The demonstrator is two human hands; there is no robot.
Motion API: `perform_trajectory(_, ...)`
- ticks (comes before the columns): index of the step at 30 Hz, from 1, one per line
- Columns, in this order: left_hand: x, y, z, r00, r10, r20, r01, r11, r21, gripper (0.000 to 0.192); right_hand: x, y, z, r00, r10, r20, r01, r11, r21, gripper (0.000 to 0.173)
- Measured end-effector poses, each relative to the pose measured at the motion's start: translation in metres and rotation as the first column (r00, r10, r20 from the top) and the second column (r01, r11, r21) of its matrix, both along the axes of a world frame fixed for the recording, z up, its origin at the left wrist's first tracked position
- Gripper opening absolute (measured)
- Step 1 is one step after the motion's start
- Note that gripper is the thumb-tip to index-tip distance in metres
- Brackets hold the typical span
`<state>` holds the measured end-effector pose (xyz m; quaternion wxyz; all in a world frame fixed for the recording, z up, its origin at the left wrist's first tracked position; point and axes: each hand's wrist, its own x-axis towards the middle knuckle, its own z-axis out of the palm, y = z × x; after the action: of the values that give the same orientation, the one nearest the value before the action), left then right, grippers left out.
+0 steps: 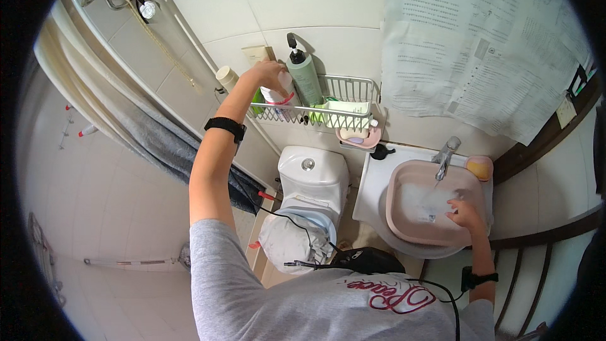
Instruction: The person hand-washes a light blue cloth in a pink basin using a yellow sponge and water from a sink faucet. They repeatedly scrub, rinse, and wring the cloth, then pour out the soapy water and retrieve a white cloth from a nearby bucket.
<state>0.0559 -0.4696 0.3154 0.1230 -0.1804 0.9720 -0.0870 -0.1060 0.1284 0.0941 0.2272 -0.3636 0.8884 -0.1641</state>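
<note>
My left hand (272, 77) reaches up to the wire wall rack (312, 111) and rests around the top of a white bottle (279, 97) with a pink band; whether it grips it firmly is unclear. Beside it stands a green pump bottle (304, 76), with a tube (255, 54) behind the hand and a cream-capped container (227, 77) to the left. Over a pink plastic basin (395, 203) in the washbasin, my right hand (461, 214) is held with fingers apart and nothing in it. Cloudy water lies in the basin, under the metal faucet (445, 158).
A white toilet (315, 170) stands below the rack, with a light-coloured cloth bundle (289, 244) in front. Soap dishes sit under the rack (369, 139) and at the basin's corner (479, 168). A long curtain (123, 128) hangs at left; a black cable crosses near my body.
</note>
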Motion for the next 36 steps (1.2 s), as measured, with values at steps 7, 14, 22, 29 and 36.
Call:
perform_trajectory(7,-0.004,-0.009,-0.002,0.997,-0.082,-0.001,0.082,0.995,-0.052,0.080,0.011,0.000,0.005,0.999,-0.024,0.026,0.023,0.999,0.036,0.041)
perform_trajectory(14,0.010,0.003,0.019,0.989,-0.112,-0.098,0.109,0.993,-0.033,0.079,0.008,-0.025,0.024,0.954,0.059,0.295,-0.023,0.992,-0.125,0.042)
perform_trajectory(22,0.084,0.048,0.031,0.787,-0.030,-0.616,0.216,0.949,0.230,0.075,0.000,-0.062,0.069,0.897,0.309,-0.318,-0.284,0.951,0.124,0.042)
perform_trajectory(29,0.187,0.104,-0.065,0.882,0.222,-0.417,0.248,0.533,0.809,0.075,0.033,-0.203,0.166,0.860,0.487,-0.153,-0.496,0.868,-0.022,0.034)
perform_trajectory(36,0.279,0.143,-0.168,0.860,0.379,-0.342,0.048,0.606,0.794,0.073,0.106,-0.408,0.204,0.665,0.504,-0.551,-0.734,0.577,-0.357,0.023)
